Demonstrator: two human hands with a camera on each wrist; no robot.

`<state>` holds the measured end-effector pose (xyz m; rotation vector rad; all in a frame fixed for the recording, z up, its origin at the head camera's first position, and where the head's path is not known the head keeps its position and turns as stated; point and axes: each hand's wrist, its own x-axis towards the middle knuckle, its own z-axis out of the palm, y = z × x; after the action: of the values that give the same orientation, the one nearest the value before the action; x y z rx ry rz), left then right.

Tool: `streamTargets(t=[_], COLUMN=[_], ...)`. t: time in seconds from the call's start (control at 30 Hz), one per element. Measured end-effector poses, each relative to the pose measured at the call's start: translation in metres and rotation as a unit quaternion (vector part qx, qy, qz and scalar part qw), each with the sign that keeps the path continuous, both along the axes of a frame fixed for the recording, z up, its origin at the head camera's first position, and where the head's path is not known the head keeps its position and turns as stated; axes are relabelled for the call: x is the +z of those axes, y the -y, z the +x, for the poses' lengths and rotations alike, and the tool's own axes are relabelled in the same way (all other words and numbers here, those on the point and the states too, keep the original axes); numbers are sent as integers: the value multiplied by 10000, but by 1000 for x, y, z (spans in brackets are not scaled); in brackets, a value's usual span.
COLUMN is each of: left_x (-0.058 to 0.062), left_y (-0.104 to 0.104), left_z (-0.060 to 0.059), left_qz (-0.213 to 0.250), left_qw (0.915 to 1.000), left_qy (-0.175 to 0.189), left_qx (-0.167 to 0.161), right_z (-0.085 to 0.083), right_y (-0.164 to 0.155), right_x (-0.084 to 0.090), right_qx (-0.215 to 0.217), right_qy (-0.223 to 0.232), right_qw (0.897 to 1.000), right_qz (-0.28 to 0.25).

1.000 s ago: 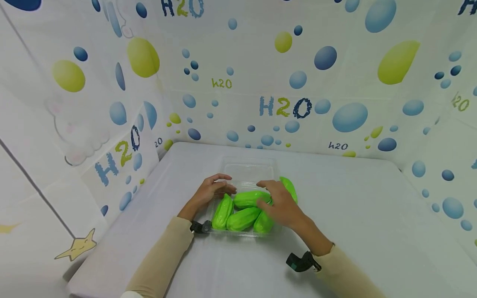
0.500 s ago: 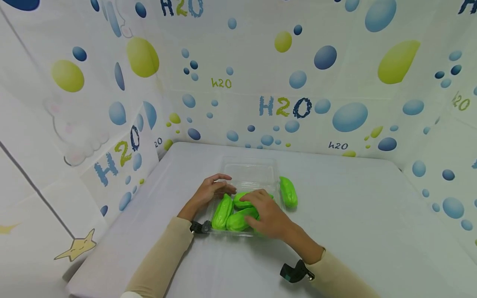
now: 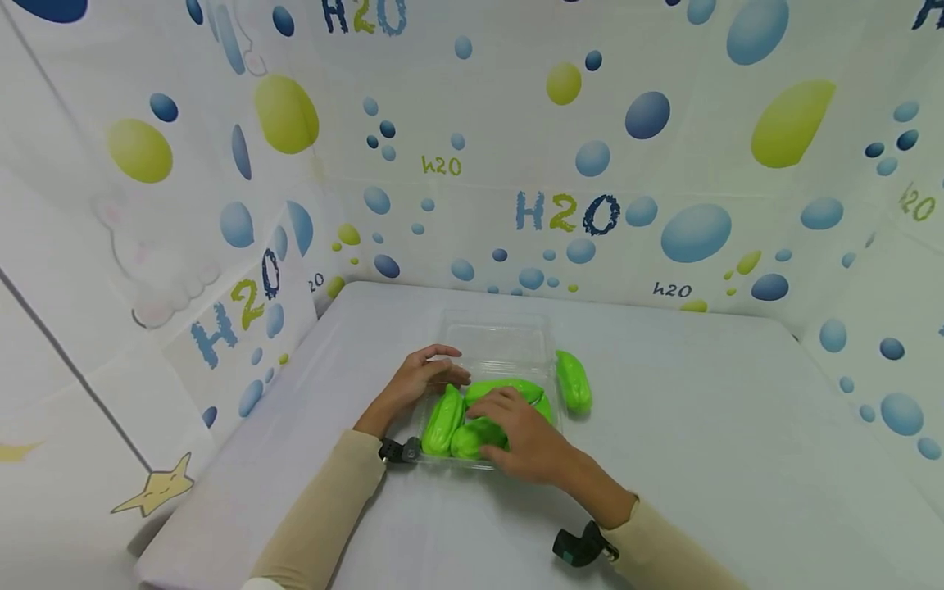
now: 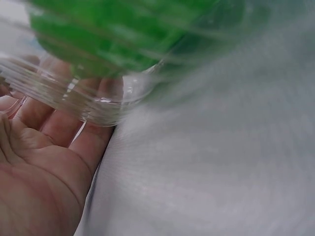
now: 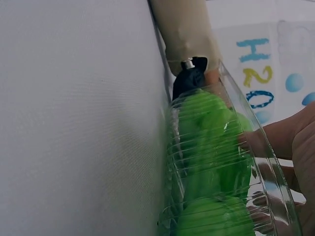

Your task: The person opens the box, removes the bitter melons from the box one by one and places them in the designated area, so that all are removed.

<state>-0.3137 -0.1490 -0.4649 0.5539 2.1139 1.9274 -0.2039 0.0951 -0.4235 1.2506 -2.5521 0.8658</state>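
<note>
From the head camera, a clear plastic container [image 3: 496,360] sat on a white table [image 3: 701,426], with its open lid lying flat behind it toward the patterned backdrop. Several bright green toy vegetables [image 3: 442,422] lay packed inside the container, and one more green vegetable [image 3: 574,381] lay on the table just beside its right edge. The left hand [image 3: 416,381] rested at the container's left rim with fingers loosely curved over the edge. The right hand [image 3: 519,434] lay on top of the vegetables inside, fingers spread and pressing down on them. From the left wrist camera, the left palm [image 4: 34,167] was open and relaxed, its fingers lying against the ribbed clear wall [image 4: 93,105] of the container, green showing through. From the right wrist camera, the container's side [image 5: 216,162] stood close, vegetables [image 5: 206,147] pressed against it, with the right hand's fingers [image 5: 290,142] seen through the plastic.
</note>
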Motion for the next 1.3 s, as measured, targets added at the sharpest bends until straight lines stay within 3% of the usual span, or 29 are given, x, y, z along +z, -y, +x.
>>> streamTargets(t=[0.23,0.8,1.3], left_x=[-1,-2,-1], left_y=[-1,-1,-1], left_z=[-1,1,-1], left_qz=[-35,3,71], left_qw=[10000,10000,10000], left_qy=[-47,82,46], left_qx=[-39,14,12], right_z=[-2,2,2], right_y=[-1,3,4], right_x=[-9,-11,-11], right_qx=[158,246,139], right_qy=[126,394,193], right_qw=[9992,9955,9961], right_qz=[338,829,847])
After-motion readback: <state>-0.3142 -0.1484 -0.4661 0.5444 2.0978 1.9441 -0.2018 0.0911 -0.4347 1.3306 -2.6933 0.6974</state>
